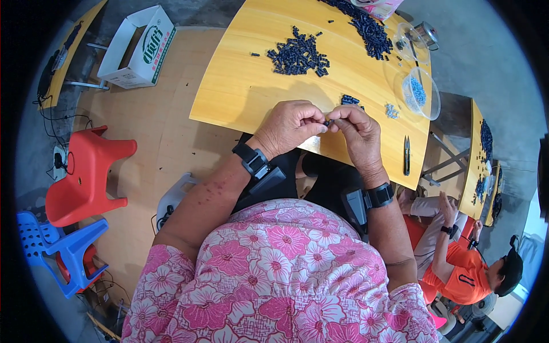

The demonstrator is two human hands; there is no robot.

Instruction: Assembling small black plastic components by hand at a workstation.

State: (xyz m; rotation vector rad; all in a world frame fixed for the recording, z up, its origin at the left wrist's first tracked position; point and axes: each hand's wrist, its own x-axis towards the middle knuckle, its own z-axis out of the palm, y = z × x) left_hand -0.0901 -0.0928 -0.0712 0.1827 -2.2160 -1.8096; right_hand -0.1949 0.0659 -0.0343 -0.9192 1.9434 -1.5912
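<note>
Near the table's front edge, my left hand (290, 127) and my right hand (359, 136) meet in a pinch. Between their fingertips is a small black part (327, 123), mostly covered by the fingers. Just beyond my right hand, several short black cylindrical pieces (350, 100) lie side by side. To the right of them is a little heap of tiny pale bluish pieces (392, 111). Dark tweezers (406, 155) rest on the wood at the right. A larger pile of black cylindrical pieces (300, 54) lies farther back.
On the yellow table (229, 86), a clear tub (436, 106) of blue bits stands by the right edge, near a metal canister (427, 35). More black pieces (369, 34) lie at the back. Red chair (86, 177) and white box (137, 48) stand left; a co-worker (463, 274) sits right.
</note>
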